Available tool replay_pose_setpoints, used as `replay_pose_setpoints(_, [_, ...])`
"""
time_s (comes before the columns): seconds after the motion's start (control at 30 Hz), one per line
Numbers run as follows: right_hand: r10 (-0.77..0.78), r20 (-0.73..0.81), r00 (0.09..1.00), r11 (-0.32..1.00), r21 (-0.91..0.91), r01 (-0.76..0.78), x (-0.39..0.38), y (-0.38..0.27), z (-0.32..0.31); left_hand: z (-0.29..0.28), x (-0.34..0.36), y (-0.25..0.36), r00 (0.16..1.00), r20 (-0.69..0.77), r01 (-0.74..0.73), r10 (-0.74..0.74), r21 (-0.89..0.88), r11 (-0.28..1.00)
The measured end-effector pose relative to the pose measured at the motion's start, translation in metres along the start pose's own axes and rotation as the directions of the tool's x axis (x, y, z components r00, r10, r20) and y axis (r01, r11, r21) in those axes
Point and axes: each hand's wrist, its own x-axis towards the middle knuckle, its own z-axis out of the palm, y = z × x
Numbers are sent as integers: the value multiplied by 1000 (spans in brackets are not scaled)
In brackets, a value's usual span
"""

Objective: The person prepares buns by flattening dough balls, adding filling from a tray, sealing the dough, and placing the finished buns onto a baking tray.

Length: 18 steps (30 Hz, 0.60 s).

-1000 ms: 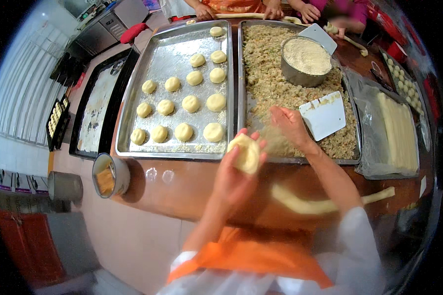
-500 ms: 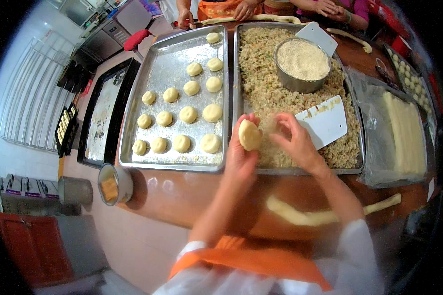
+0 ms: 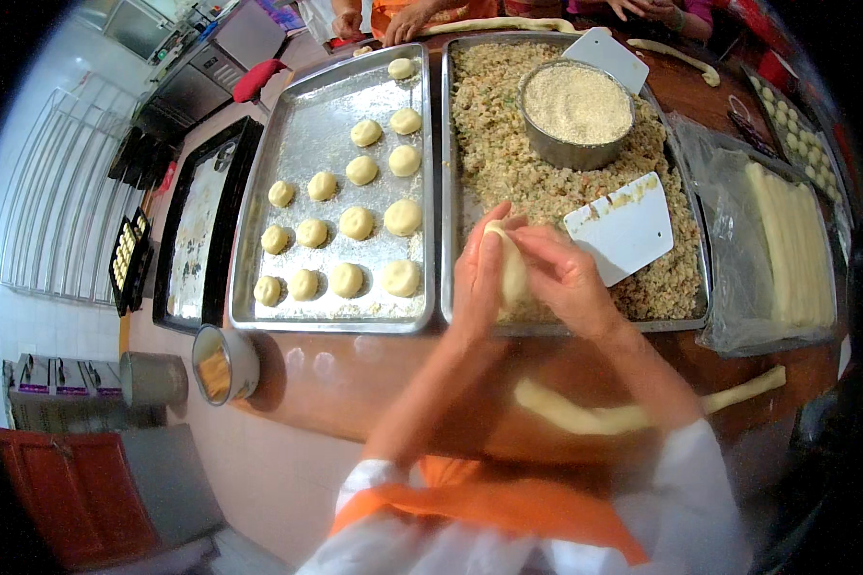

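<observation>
Both my hands hold a folded piece of pale dough [image 3: 509,264] above the lower edge of the filling tray [image 3: 447,192]. My left hand [image 3: 478,283] cups it from the left, fingers closed around it; my right hand [image 3: 568,278] grips its upper right side with thumb and fingers. Just beyond my right hand a white scraper [image 3: 618,230] lies on the chopped filling [image 3: 489,115]. On my left, a metal tray [image 3: 326,125] holds several round dough pieces [image 3: 403,220]. A long dough rope [image 3: 594,412] lies on the wooden table [image 3: 374,374] by my right forearm.
A metal bowl of pale crumbs [image 3: 573,110] and another scraper [image 3: 604,57] sit in the filling tray. Plastic-wrapped dough strips [image 3: 781,249] lie right, a cup [image 3: 225,364] front left, a black tray [image 3: 201,220] left. Co-workers' hands [image 3: 408,21] handle dough along the far edge.
My right hand has risen from the filling and moved left onto the dough. The dough piece, earlier lying open in my left palm, is now folded upright between both hands.
</observation>
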Motion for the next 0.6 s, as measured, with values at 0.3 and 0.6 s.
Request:
replay_pose_setpoints(0.3, [-92, -191, 977, 964, -262, 40, -7, 0, 14, 22, 7, 1, 934, -357, -75, -31, -282, 957])
replay_pose_setpoints(0.6, [-395, -88, 914, 769, -576, 277, 0, -16, 16, 19, 6, -4, 933, -297, -36, -204, -640, 768])
